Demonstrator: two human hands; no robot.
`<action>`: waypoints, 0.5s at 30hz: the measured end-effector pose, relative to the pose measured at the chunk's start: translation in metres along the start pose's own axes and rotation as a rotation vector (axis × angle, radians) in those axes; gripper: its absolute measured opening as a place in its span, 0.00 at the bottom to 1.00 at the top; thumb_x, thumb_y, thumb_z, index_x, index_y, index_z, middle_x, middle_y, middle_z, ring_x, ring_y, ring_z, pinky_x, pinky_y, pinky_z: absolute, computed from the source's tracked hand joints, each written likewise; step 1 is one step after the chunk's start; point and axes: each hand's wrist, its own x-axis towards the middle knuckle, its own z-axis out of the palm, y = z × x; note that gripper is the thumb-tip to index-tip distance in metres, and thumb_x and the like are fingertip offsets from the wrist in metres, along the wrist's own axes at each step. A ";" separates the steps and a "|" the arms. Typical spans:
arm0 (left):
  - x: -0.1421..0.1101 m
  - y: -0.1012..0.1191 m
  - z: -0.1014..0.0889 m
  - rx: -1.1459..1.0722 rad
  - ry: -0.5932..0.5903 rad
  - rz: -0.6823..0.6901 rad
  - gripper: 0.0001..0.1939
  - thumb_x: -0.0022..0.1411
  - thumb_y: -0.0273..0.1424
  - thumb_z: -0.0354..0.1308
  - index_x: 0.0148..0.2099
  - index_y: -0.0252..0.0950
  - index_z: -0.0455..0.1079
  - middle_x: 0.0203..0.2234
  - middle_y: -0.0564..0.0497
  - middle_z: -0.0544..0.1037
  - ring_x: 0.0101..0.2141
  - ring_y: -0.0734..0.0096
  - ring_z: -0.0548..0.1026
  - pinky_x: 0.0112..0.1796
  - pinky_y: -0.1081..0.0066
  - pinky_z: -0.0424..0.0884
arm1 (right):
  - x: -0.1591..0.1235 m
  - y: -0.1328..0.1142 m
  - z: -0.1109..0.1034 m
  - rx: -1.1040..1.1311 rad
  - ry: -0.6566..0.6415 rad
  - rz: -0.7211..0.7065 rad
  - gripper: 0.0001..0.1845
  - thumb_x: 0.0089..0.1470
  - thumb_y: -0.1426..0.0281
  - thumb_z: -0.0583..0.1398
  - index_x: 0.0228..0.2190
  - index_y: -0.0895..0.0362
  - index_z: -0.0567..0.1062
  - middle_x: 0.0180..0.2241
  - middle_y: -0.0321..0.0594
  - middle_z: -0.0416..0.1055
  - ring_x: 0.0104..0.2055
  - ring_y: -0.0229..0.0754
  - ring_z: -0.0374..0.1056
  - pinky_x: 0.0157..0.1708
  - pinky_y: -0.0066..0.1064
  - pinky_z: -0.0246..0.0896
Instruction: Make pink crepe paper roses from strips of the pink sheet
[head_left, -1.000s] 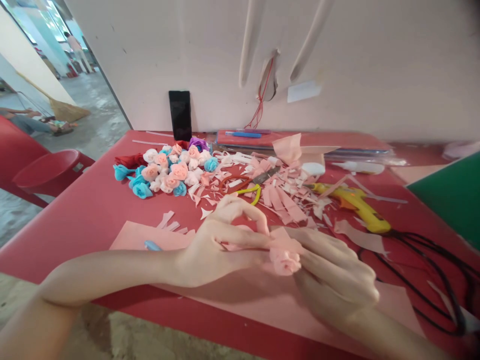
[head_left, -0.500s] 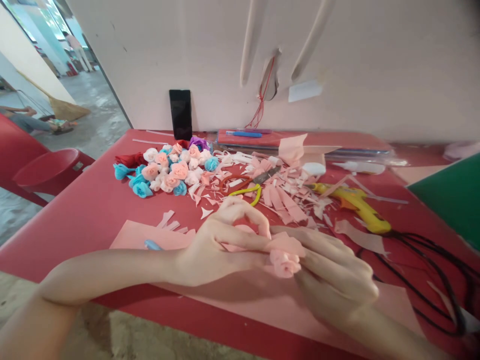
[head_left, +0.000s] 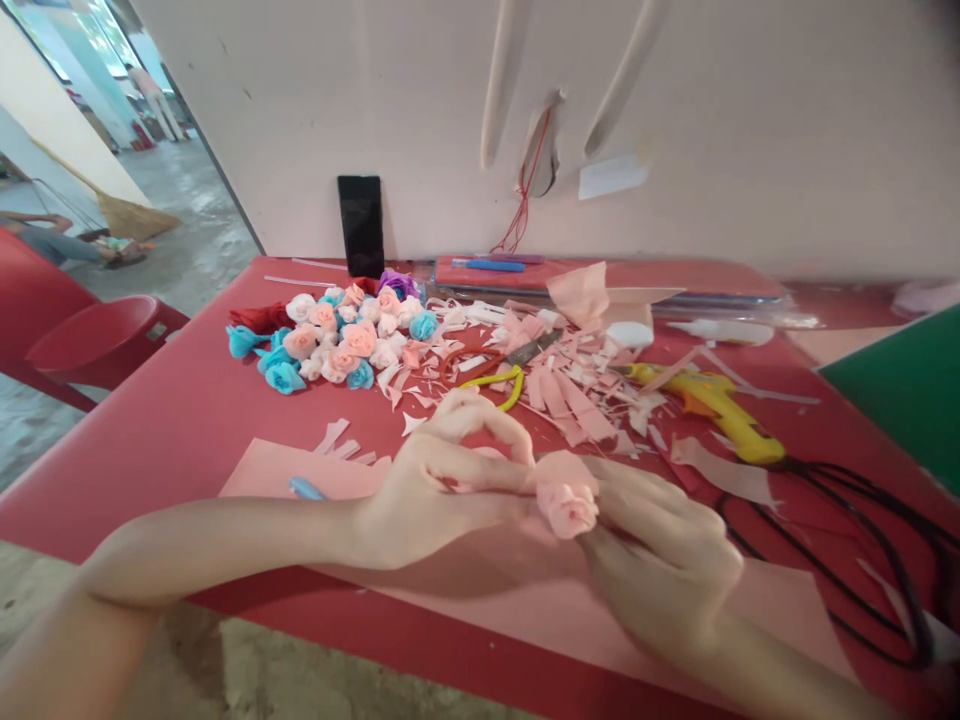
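A pink paper rose [head_left: 571, 505] is held between both hands over the front of the red table [head_left: 172, 440]. My left hand [head_left: 442, 475] pinches a pink paper strip that joins the rose at its left side, and part of that strip shows behind the fingers. From the right, my right hand [head_left: 660, 545] grips the rose at its base; the fingertips are partly hidden behind it. Below the hands lies a sheet of pink paper [head_left: 765, 620], with a blue pen-like object [head_left: 306, 488] near its left end.
Finished paper roses [head_left: 360, 340] are heaped at the back left, before a leaning phone [head_left: 361, 225]. Scissors [head_left: 510, 385] lie among pink paper scraps [head_left: 570, 400]. A yellow glue gun [head_left: 720, 415] with a black cord [head_left: 885, 540] rests at the right. A red chair [head_left: 97, 340] stands at left.
The rose has turned slightly between the fingers, and its outer petal now stands more upright around the back. My right hand has shifted a little to the left.
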 end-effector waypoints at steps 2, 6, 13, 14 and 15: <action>0.000 0.001 0.000 -0.036 0.000 -0.038 0.07 0.57 0.34 0.59 0.31 0.42 0.78 0.27 0.51 0.70 0.32 0.71 0.66 0.40 0.64 0.65 | -0.001 -0.002 0.001 -0.009 0.013 0.060 0.10 0.54 0.77 0.55 0.29 0.50 0.70 0.23 0.32 0.76 0.20 0.37 0.71 0.21 0.25 0.69; 0.001 0.007 -0.002 -0.145 -0.014 -0.206 0.04 0.54 0.32 0.62 0.32 0.45 0.78 0.29 0.51 0.68 0.36 0.69 0.68 0.45 0.61 0.65 | 0.000 -0.005 0.000 -0.020 0.047 0.157 0.09 0.54 0.75 0.56 0.35 0.49 0.71 0.20 0.30 0.73 0.17 0.35 0.68 0.18 0.24 0.66; 0.002 0.010 0.001 -0.432 0.014 -0.415 0.10 0.50 0.24 0.64 0.31 0.46 0.78 0.28 0.53 0.67 0.34 0.74 0.68 0.37 0.70 0.69 | 0.005 -0.008 -0.002 0.009 0.013 0.137 0.07 0.52 0.76 0.58 0.26 0.51 0.70 0.21 0.30 0.75 0.20 0.34 0.70 0.19 0.22 0.63; 0.001 0.010 0.003 -0.489 0.026 -0.452 0.10 0.50 0.23 0.63 0.31 0.46 0.78 0.29 0.53 0.67 0.33 0.75 0.68 0.36 0.71 0.69 | 0.006 -0.009 -0.003 0.013 0.010 0.166 0.07 0.51 0.75 0.59 0.26 0.51 0.70 0.20 0.29 0.75 0.19 0.33 0.69 0.18 0.21 0.63; 0.001 0.010 0.004 -0.536 0.035 -0.484 0.10 0.51 0.24 0.63 0.31 0.46 0.78 0.29 0.54 0.68 0.33 0.75 0.69 0.36 0.71 0.69 | 0.006 -0.010 -0.003 0.022 0.007 0.197 0.07 0.50 0.75 0.60 0.25 0.52 0.70 0.19 0.29 0.73 0.18 0.33 0.68 0.18 0.21 0.62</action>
